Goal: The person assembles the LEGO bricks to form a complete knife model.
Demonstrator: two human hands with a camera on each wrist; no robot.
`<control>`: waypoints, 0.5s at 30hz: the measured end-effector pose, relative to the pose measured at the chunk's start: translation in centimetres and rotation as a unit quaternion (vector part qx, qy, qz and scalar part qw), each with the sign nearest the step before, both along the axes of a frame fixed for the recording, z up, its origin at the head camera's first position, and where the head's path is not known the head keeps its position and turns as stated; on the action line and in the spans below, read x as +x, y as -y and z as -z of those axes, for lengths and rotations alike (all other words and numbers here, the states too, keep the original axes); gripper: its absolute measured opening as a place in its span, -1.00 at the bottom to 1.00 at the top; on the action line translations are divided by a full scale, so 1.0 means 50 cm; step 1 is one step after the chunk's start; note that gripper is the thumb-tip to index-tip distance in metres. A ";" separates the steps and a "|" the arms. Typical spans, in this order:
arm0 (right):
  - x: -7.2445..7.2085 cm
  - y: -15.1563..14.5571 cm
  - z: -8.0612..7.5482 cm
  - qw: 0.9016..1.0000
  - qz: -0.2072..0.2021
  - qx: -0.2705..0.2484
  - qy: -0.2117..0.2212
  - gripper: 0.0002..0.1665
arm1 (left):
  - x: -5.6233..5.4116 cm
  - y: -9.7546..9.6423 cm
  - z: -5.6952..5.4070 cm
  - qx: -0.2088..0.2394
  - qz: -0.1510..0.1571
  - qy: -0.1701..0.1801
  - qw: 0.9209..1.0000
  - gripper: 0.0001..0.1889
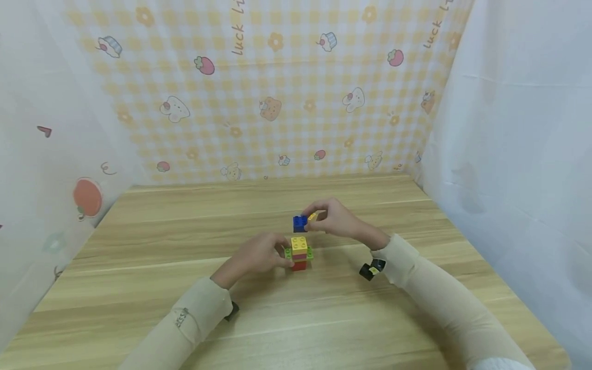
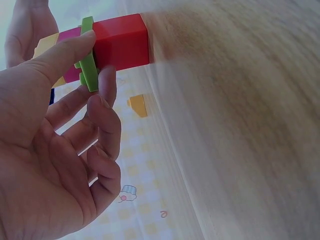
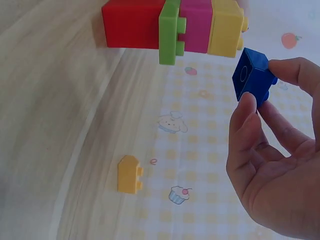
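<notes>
A small tower of toy building bricks stands upright on the table: a red brick (image 3: 132,25) at the bottom, a green plate (image 3: 168,32) jutting out at the sides, a magenta brick (image 3: 196,25), and a yellow brick (image 1: 299,243) on top. My left hand (image 1: 261,252) holds the tower from the left, thumb and a fingertip at the green plate and the red brick. Just beyond the tower, my right hand (image 1: 337,220) pinches a blue brick (image 3: 254,75) between thumb and finger. The blue brick is raised and tilted, its hollow underside partly facing the tower in the right wrist view.
A yellow-orange brick with a sloped end (image 3: 129,174) lies on the wooden table (image 1: 208,205) beyond the tower, partly behind my right hand in the head view. A checked curtain (image 1: 277,77) hangs at the table's back edge, with white cloth (image 1: 518,128) along the right side.
</notes>
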State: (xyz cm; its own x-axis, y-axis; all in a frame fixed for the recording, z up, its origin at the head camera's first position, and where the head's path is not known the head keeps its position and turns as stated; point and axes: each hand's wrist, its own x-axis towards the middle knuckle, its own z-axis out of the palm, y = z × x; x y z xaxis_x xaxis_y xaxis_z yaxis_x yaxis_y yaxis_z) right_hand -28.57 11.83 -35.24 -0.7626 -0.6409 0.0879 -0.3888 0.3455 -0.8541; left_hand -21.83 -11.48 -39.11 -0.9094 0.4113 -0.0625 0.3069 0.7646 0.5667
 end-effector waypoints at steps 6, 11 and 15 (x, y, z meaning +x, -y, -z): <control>0.014 -0.006 0.004 1.000 -0.013 0.003 0.011 -0.64 | -0.001 0.000 -0.001 0.003 0.005 -0.004 1.000 -0.58; 0.018 -0.005 0.013 0.999 -0.034 -0.003 0.018 -0.64 | 0.000 0.000 -0.003 0.003 0.003 -0.004 1.000 -0.58; 0.020 -0.005 0.019 0.998 -0.048 -0.014 0.030 -0.64 | 0.001 0.000 -0.006 0.000 0.001 -0.002 1.000 -0.58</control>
